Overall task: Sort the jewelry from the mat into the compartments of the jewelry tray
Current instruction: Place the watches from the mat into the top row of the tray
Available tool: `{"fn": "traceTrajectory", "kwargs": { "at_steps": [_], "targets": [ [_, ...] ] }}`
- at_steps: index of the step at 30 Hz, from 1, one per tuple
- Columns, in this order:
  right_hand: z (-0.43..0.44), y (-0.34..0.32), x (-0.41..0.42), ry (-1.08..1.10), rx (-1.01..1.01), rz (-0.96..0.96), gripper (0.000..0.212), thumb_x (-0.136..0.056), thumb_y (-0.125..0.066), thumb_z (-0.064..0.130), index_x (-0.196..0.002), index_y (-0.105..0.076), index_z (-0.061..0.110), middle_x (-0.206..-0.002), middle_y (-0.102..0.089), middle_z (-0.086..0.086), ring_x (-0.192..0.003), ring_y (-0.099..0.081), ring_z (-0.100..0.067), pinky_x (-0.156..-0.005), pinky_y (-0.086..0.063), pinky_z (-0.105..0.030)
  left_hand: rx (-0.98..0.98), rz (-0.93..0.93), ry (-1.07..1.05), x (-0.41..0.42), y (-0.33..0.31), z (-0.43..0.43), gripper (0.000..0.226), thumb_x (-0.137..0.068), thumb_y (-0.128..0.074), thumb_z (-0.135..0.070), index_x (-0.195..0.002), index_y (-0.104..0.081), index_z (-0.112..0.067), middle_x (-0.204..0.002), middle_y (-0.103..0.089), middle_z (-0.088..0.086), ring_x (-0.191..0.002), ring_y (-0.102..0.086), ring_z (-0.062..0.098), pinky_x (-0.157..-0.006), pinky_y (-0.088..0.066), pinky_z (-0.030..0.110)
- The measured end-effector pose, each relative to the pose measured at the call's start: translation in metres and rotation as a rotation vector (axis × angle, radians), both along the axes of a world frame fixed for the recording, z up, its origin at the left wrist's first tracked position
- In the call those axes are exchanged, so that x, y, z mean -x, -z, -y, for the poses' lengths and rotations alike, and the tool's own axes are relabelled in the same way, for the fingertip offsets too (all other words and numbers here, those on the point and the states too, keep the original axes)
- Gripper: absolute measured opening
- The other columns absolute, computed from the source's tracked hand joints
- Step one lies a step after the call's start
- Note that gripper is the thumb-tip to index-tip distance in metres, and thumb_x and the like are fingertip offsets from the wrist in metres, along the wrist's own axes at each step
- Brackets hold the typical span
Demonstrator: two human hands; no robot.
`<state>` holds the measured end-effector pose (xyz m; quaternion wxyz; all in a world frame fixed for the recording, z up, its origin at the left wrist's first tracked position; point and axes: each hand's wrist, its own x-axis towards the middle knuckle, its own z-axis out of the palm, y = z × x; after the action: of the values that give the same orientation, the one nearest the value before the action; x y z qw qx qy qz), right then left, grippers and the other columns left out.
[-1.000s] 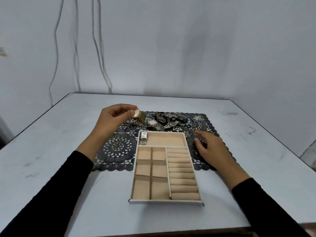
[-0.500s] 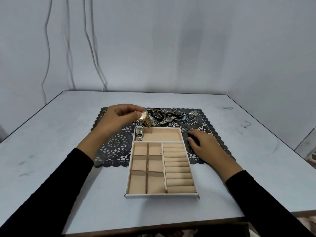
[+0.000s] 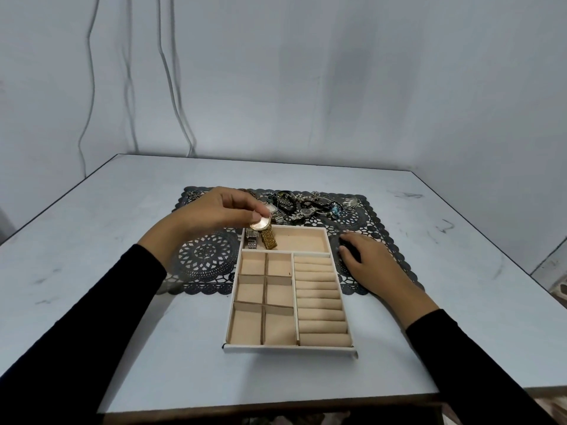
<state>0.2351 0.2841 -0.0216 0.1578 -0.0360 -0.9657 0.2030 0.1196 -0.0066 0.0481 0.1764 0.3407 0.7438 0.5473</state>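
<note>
The gold watch [image 3: 261, 224] has a round, pale, shiny face and a gold link band. The band hangs down from the face, and its lower end reaches into the wide compartment at the tray's twelve o'clock end, near the left corner. I cannot tell whether the band touches the floor of the compartment.

My left hand [image 3: 214, 214] pinches the watch by its case between thumb and fingertips, the other fingers curled over it. My right hand [image 3: 369, 263] rests palm down on the mat [image 3: 205, 262] at about two o'clock of the tray [image 3: 290, 348], just beside its right wall. Its fingers are relaxed and hold nothing.

Counted: two watches at the tray, the gold one in my fingers and a silver watch [image 3: 251, 238] lying just to its left at nine o'clock, in the same wide compartment. The tray has one wide compartment, six small square ones in two columns, and a column of padded rolls at the right. One heap of jewelry [image 3: 303, 205] lies tangled on the mat at twelve o'clock; its pieces are too small to count.
</note>
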Motion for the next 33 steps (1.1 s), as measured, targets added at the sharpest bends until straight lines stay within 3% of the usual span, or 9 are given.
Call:
{"fn": "traceTrajectory", "kwargs": {
  "at_steps": [3,7,12,19,23,30,33],
  "targets": [
    [0.000,0.001,0.001,-0.004,0.002,-0.004,0.035,-0.095,-0.054,0.023,-0.127,-0.058,0.009,-0.129,-0.060,-0.006,-0.118,-0.054,-0.021,-0.097,-0.036,-0.023,0.080,-0.019,0.047,0.005,0.001,0.001,0.018,-0.087,-0.069,-0.018,-0.104,-0.076,-0.016,-0.105,-0.074,0.006,-0.097,-0.067,0.017,-0.090,-0.050,0.033],
    [-0.001,0.001,0.001,-0.009,0.003,-0.018,0.034,-0.094,-0.055,0.022,-0.125,-0.059,0.008,-0.125,-0.062,-0.006,-0.115,-0.056,-0.021,-0.094,-0.036,-0.022,0.137,-0.075,0.081,0.006,0.000,-0.003,0.019,-0.094,-0.062,-0.007,-0.110,-0.072,-0.010,-0.107,-0.074,0.004,-0.097,-0.066,0.014,-0.085,-0.050,0.023],
    [-0.001,0.002,0.001,-0.010,-0.003,-0.025,0.033,-0.094,-0.055,0.022,-0.125,-0.059,0.009,-0.124,-0.062,-0.005,-0.115,-0.056,-0.020,-0.092,-0.034,-0.018,0.151,-0.121,0.103,0.009,-0.002,-0.008,0.021,-0.095,-0.060,-0.007,-0.113,-0.071,-0.008,-0.113,-0.073,-0.002,-0.107,-0.066,0.009,-0.089,-0.049,0.017],
    [0.000,0.001,0.001,-0.012,-0.005,-0.032,0.033,-0.094,-0.055,0.021,-0.124,-0.059,0.008,-0.124,-0.062,-0.005,-0.115,-0.056,-0.020,-0.091,-0.032,-0.016,0.088,-0.076,0.097,0.015,0.001,-0.016,0.018,-0.092,-0.062,-0.004,-0.110,-0.062,-0.004,-0.114,-0.073,0.006,-0.110,-0.068,0.021,-0.095,-0.053,0.032],
    [0.000,0.001,0.001,-0.010,0.000,-0.034,0.033,-0.094,-0.056,0.020,-0.124,-0.060,0.008,-0.125,-0.062,-0.006,-0.116,-0.056,-0.021,-0.092,-0.032,-0.016,0.070,-0.067,0.036,0.019,0.004,-0.015,0.021,-0.090,-0.065,-0.003,-0.111,-0.063,0.001,-0.114,-0.073,0.006,-0.107,-0.069,0.020,-0.095,-0.053,0.031],
    [-0.002,0.002,0.001,-0.014,0.003,-0.028,0.033,-0.094,-0.056,0.021,-0.125,-0.060,0.009,-0.125,-0.062,-0.004,-0.115,-0.056,-0.019,-0.093,-0.033,-0.016,0.089,-0.076,-0.043,0.030,0.017,-0.011,0.018,-0.086,-0.073,-0.022,-0.104,-0.072,-0.025,-0.111,-0.070,0.022,-0.107,-0.066,0.037,-0.104,-0.049,0.044],
    [-0.002,0.002,0.001,-0.015,0.002,-0.031,0.033,-0.094,-0.056,0.021,-0.125,-0.060,0.009,-0.126,-0.062,-0.004,-0.117,-0.056,-0.018,-0.094,-0.033,-0.016,0.084,-0.073,-0.062,0.031,0.017,-0.014,0.022,-0.086,-0.072,-0.020,-0.108,-0.070,-0.019,-0.106,-0.074,0.010,-0.104,-0.070,0.028,-0.103,-0.049,0.041]
  ]
}}
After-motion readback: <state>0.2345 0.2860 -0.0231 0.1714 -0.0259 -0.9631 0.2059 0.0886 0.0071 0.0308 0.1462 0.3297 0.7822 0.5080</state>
